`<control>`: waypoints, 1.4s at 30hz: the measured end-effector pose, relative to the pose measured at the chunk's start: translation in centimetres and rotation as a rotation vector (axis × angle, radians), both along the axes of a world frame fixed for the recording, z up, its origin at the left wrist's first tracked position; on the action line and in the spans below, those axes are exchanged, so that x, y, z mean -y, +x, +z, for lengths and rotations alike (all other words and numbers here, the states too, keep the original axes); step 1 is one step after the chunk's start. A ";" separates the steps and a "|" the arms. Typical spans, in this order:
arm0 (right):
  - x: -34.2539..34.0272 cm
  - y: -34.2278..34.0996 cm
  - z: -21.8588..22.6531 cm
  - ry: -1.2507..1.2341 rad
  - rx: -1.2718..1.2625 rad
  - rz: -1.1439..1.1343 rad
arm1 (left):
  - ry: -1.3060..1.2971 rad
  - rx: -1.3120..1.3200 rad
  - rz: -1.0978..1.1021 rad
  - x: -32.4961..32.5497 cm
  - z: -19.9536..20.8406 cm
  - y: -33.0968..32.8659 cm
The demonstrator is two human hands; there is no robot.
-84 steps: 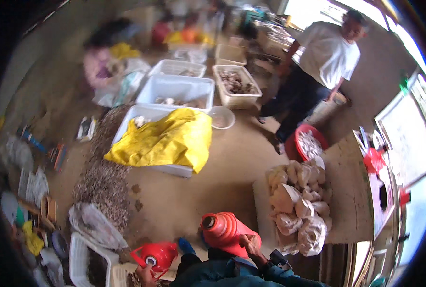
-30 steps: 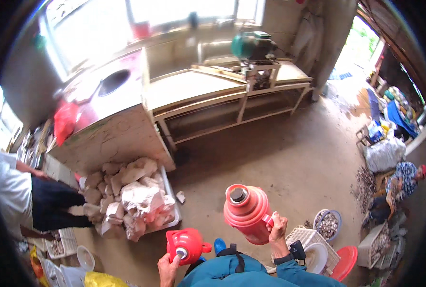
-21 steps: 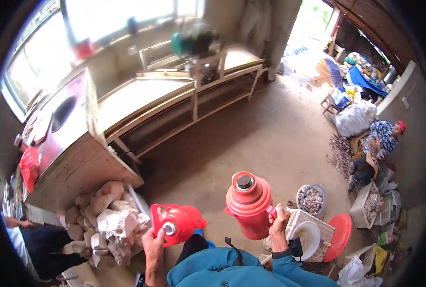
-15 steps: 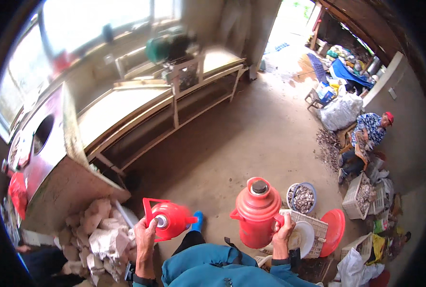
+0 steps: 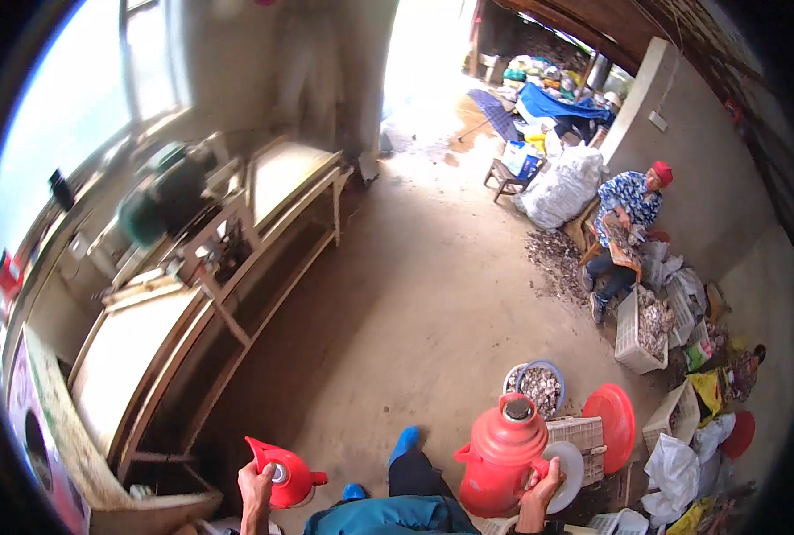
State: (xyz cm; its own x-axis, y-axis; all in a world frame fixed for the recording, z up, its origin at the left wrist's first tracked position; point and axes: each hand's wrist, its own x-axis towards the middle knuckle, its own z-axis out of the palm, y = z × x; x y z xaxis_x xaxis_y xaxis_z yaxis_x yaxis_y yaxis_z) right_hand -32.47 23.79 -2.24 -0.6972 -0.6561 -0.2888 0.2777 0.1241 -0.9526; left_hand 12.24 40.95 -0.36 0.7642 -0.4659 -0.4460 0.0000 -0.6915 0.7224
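Observation:
Near the lower edge, my left hand (image 5: 254,489) is closed round the handle of a red kettle (image 5: 299,486), which has a silvery round top and a short spout toward the right. On the other side my right hand (image 5: 542,488) grips the side handle of a large red thermos flask (image 5: 499,456). The flask hangs nearly upright, its dark stopper facing up. Behind it, partly covered, are a white round lid (image 5: 568,477) and a pale plastic crate (image 5: 580,434). My blue-covered foot (image 5: 404,442) is on the floor between the two vessels.
A long wooden workbench (image 5: 147,334) with a green motor (image 5: 161,192) runs along the left. To the right stand a bucket of small dark-and-pale pieces (image 5: 536,389), a red round lid (image 5: 611,426) and filled crates (image 5: 629,343). A seated person (image 5: 624,214) in a red cap is beyond.
My view has swung right and forward, so the bench and the seated person sit further left. Both vessels stay in my hands and appear lower. My feet have shifted, both showing blue now.

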 end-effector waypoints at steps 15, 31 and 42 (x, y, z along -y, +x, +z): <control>30.9 5.6 0.8 -0.007 0.012 0.071 | -0.131 0.054 0.016 36.5 1.6 7.7; 66.4 12.6 3.4 -0.111 0.195 -0.161 | -0.119 -0.059 -0.325 83.3 -2.1 15.5; 93.7 16.6 -2.2 -0.095 0.035 0.048 | -0.046 -0.052 -0.286 109.9 -3.7 20.1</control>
